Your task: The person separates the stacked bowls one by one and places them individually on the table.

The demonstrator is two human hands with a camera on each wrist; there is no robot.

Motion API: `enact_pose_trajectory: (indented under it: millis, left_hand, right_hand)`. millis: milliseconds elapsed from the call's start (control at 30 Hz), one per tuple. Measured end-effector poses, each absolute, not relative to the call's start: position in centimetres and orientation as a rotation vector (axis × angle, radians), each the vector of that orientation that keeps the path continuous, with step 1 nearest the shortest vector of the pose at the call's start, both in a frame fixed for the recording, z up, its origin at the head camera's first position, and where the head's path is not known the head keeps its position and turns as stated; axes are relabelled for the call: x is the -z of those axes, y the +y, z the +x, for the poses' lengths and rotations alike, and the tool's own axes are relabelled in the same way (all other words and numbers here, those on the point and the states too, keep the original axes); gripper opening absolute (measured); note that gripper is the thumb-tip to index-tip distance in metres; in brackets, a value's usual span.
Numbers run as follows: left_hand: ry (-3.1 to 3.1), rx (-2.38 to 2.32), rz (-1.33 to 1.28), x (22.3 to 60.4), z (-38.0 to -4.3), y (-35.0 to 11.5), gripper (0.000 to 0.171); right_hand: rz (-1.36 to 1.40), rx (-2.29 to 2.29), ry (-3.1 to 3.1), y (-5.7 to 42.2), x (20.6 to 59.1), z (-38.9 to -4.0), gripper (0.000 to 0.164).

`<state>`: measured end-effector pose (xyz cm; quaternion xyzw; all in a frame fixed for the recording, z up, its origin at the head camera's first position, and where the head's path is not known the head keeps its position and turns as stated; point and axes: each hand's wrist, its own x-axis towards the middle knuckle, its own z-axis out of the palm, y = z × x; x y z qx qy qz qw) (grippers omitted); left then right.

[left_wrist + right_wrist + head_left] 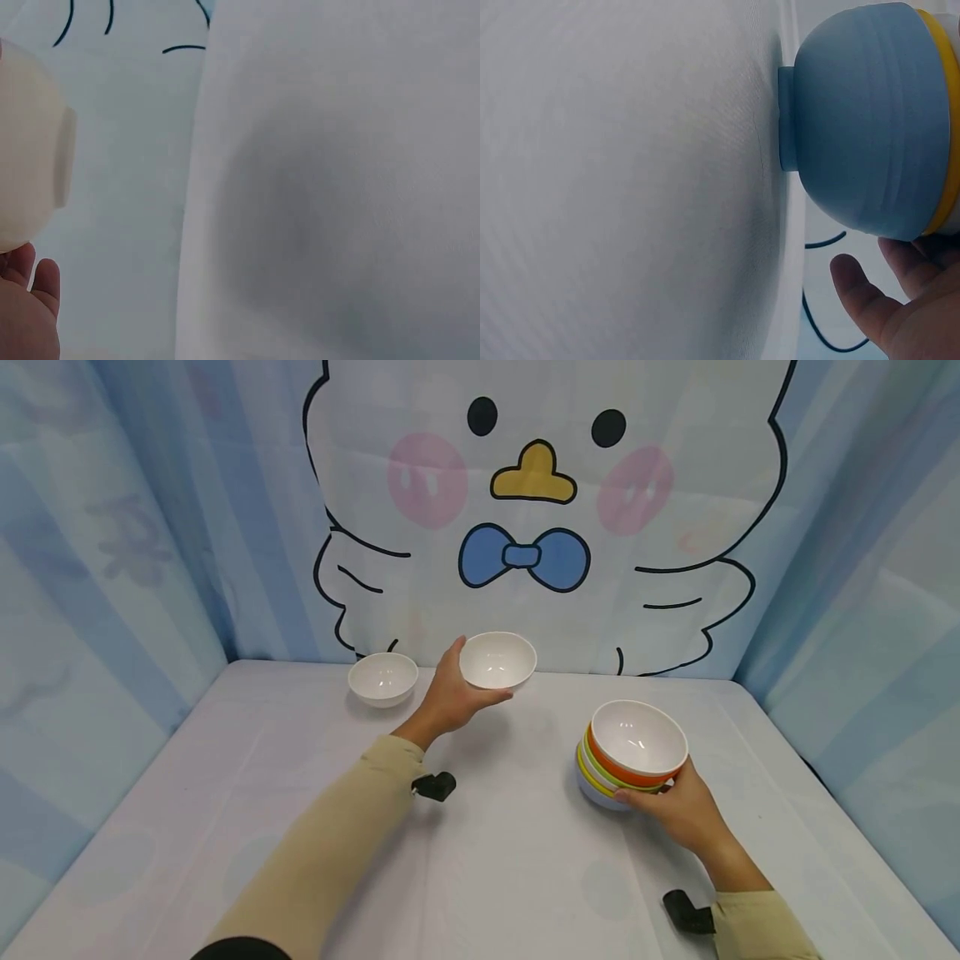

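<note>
Blue-patterned curtains [120, 552] are hanging at both sides, and a backdrop [360, 452] printed with a round-cheeked creature in a blue bow tie [522, 557] is rising behind a table [517, 868] wearing a pale cloth. Two arms in tan sleeves [322, 852] are reaching over it from the near side, each carrying a small black piece [435, 787] near the wrist.

On the person's left, the left hand [459, 692] is gripping a white bowl [501, 658] by its side, the thumb lying along its lower front and the fingers going up to its rim. That bowl is hanging above the far part of the table, its opening facing up and its foot staying clear of the cloth; a soft shadow [281, 210] is falling below it. Just beside the left hand, a second bowl [383, 680], also white, is standing upright near the far edge, touching neither hand.

On the right side of the table, well apart from those two, the right hand [678, 806] is clasping a stack [633, 752] of nested bowls, its thumb pressing across the front and its fingers curving around the side. Orange, green, white and yellow are showing in layers above a blue bowl [870, 124] at the bottom. Whether the foot of the stack is touching the cloth, I cannot tell.
</note>
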<state>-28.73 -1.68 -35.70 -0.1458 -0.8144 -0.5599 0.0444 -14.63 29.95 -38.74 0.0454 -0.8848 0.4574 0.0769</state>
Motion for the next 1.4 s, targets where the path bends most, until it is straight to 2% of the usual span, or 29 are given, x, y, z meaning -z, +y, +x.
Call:
enact_pose_trajectory:
  millis: [767,1400]
  left_hand:
    - [-2.508,1.656,-0.13,38.6,-29.7,-4.9,0.113]
    - [-2.512,1.595,-0.109,40.1,-29.8,-4.5,0.115]
  right_hand:
    - [0.134,-1.369,-2.649,29.9,38.8,-14.6,0.099]
    - [0.122,-1.365,-2.664,29.9,38.7,-14.6,0.1]
